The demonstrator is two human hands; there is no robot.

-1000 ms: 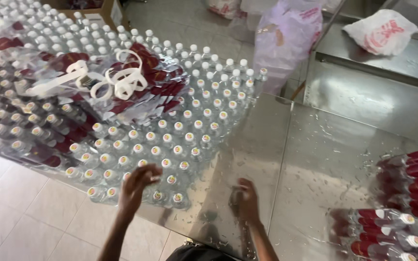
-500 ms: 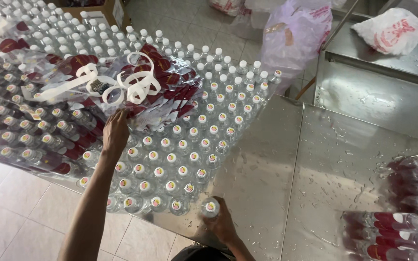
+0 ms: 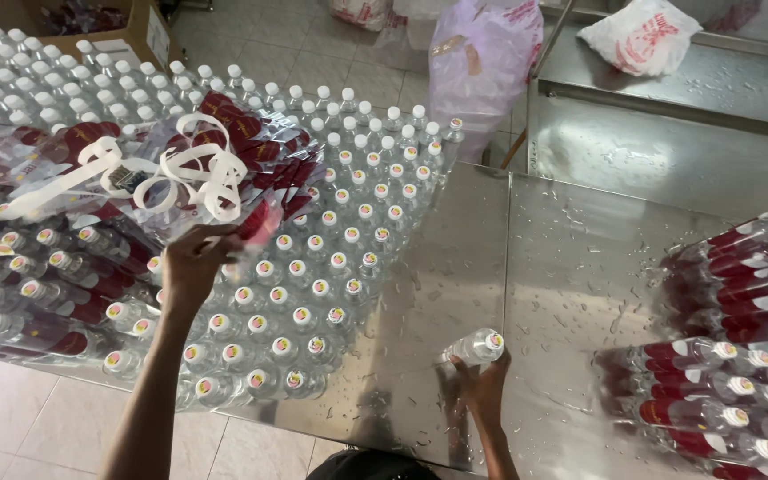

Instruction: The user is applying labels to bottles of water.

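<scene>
Down at the near edge, the right hand [image 3: 482, 384] is wrapped around a single clear water bottle [image 3: 476, 347], fingers closed on its body, standing it on the wet steel table [image 3: 455, 258]; the bottle's long axis runs roughly upright, tipped slightly, with the white cap pointing up and a touch to the right toward the camera. It stands alone, well apart from the big block of capped bottles [image 3: 313, 267] that lies to its left, so the free bottle is plainly the right hand's business, the left being far off across that block. Over there the left hand [image 3: 190, 265] reaches up along the arm and pinches the edge of a clear plastic bag of red bottle labels [image 3: 251, 160], fingers curled onto the film near its lower corner; the bag lies flat on top of the caps, with loose white plastic carry handles [image 3: 180, 173] heaped on it. To the right, shrink-wrapped packs of red-labelled bottles [image 3: 740, 347] lie on their sides, caps pointing right and toward us. Farther back, a pinkish plastic bag [image 3: 482, 62] leans by the table, a white plastic bag [image 3: 646, 36] sits on the steel counter, and a cardboard box [image 3: 126, 31] rests on the tiled floor.
</scene>
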